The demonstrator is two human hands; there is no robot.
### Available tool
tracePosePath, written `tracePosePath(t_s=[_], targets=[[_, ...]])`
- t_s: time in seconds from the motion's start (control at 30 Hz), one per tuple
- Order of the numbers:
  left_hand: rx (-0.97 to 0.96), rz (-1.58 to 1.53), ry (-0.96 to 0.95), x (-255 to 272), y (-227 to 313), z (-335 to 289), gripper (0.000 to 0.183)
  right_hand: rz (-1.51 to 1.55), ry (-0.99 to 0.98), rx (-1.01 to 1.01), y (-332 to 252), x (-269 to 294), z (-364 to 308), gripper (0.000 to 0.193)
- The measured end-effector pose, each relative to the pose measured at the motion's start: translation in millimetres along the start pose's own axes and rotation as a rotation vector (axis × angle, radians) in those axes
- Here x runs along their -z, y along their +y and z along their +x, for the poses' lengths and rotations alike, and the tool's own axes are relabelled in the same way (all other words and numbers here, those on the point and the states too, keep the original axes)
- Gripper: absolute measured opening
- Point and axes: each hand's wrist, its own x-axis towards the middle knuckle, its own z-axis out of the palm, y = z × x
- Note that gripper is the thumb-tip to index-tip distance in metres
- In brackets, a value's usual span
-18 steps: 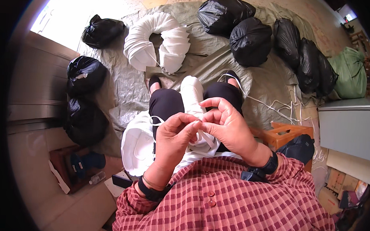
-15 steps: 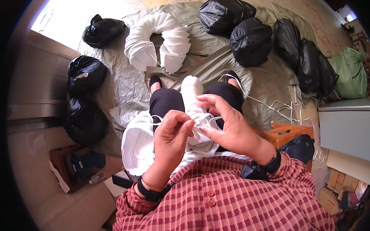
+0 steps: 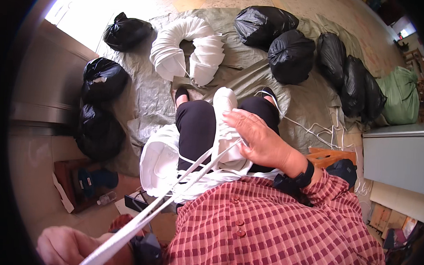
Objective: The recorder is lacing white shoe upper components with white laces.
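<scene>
A white cloth shoe upper (image 3: 226,101) lies lengthwise between my thighs, its rounded toe end pointing away from me. My right hand (image 3: 261,139) grips it from the right side, fingers laid over its top. From the upper, a white shoelace (image 3: 173,185) runs taut in two strands to the lower left. At that end my left hand (image 3: 75,247) is closed in a fist around the strands, low by the picture's edge. More white shoe uppers (image 3: 158,161) lie on my lap to the left, against my thigh.
A ring of stacked white pieces (image 3: 170,61) lies on the grey-green ground sheet (image 3: 148,93). Black plastic bags (image 3: 290,58) stand around it, left and right. Loose white cord (image 3: 321,134) trails at right near a wooden stool (image 3: 325,157) and a grey cabinet (image 3: 398,155).
My left hand has moved from beside the right hand far down to the lower left, drawing the shoelace out taut. My right hand has settled onto the upper.
</scene>
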Motion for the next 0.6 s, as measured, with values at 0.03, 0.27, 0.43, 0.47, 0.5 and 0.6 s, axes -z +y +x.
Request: tracePosePath(t_s=[0.03, 0.27, 0.43, 0.47, 0.5, 0.6], targets=[[0.028, 0.159, 0.040, 10, 13, -7, 0.026, -0.133, 0.034, 0.073, -11, 0, 4, 0.068], [0.279, 1.158, 0.323, 45, -79, 16, 0.016, 0.584, -0.029, -0.073, -26, 1, -5, 0.008], [0.233, 1.543, 0.147, 66, -142, -31, 0.019, 1.278, 0.257, -0.407, -10, 27, -8, 0.035], [0.329, 1.396, -0.018, 69, -141, -55, 0.022, 1.369, 0.285, -0.348, -11, 34, -1, 0.035], [0.420, 1.245, -0.177, 69, -135, -76, 0.025, 1.461, 0.311, -0.288, -14, 38, 7, 0.034], [0.596, 1.020, -0.361, 4, -167, -106, 0.026, 1.514, 0.336, -0.198, -50, 44, 37, 0.034]])
